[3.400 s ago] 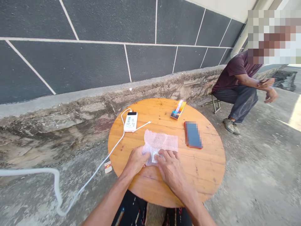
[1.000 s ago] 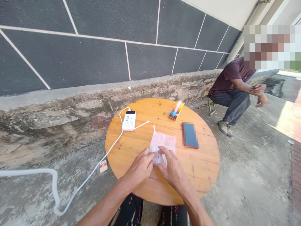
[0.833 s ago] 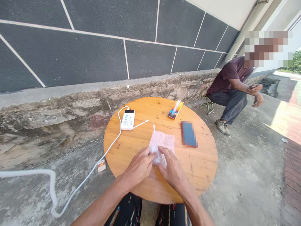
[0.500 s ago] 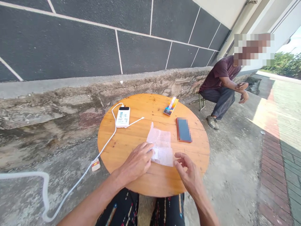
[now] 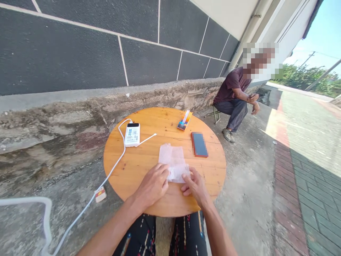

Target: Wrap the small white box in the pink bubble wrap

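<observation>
On 1 round table (image 5: 128, 170), near side: 1 bubble-wrap sheet (image 5: 172, 160) pressed under 1 open left hand (image 5: 153, 185) and 1 open right hand (image 5: 196, 186); farther, 1 power bank (image 5: 132, 134), 1 phone (image 5: 199, 144), 1 coloured packet (image 5: 184, 121).

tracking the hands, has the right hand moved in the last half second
Yes. Against the phone, the right hand came left, back onto the sheet.

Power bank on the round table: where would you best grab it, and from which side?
Probably from above, pinching the power bank across its long edges near the middle: it lies flat on the table, so nothing underneath is reachable, and the white cable hugs its left side.
</observation>
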### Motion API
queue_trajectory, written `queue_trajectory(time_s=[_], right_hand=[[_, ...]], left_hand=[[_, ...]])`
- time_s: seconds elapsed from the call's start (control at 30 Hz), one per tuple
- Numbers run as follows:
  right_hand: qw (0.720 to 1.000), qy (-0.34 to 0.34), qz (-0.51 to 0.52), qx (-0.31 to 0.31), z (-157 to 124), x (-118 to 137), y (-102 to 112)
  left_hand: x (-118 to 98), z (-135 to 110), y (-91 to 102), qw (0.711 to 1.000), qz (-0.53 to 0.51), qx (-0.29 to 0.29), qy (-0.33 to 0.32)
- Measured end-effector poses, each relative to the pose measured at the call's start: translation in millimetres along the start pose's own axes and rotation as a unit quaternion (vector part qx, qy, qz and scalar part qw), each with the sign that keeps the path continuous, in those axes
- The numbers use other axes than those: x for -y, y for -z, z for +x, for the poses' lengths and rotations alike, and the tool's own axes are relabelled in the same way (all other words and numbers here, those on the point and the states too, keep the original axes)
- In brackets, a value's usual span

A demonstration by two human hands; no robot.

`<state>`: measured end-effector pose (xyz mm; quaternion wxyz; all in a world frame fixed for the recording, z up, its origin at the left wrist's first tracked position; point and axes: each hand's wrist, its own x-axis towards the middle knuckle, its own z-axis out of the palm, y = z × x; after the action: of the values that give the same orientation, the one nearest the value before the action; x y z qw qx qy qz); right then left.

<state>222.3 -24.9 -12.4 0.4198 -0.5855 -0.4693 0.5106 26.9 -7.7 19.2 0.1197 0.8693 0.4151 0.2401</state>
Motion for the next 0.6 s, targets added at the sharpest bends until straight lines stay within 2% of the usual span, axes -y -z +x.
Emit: queue_trajectory(time_s=[0.17, 0.33, 0.43, 0.6], right_hand=[[1.0, 0.008, 0.007, 0.001, 6, 0, -5], [0.996, 0.018, -0.09, -0.018, 18, -1, -3], [0.984, 0.054, -0.158, -0.062, 22, -5, -6], [0.945, 0.13, -0.265, -0.137, 20, -9, -14]], left_hand=[[-6, -6, -4.7, 0.999, -0.005, -0.011, 0.034], [-6, -3, -2.0, 0.999, -0.006, 0.004, 0.041], [-6, -5, -2.0, 0.999, -0.006, -0.002, 0.033], [-3, -8, -5.3, 1.0, -0.002, -0.002, 0.03]])
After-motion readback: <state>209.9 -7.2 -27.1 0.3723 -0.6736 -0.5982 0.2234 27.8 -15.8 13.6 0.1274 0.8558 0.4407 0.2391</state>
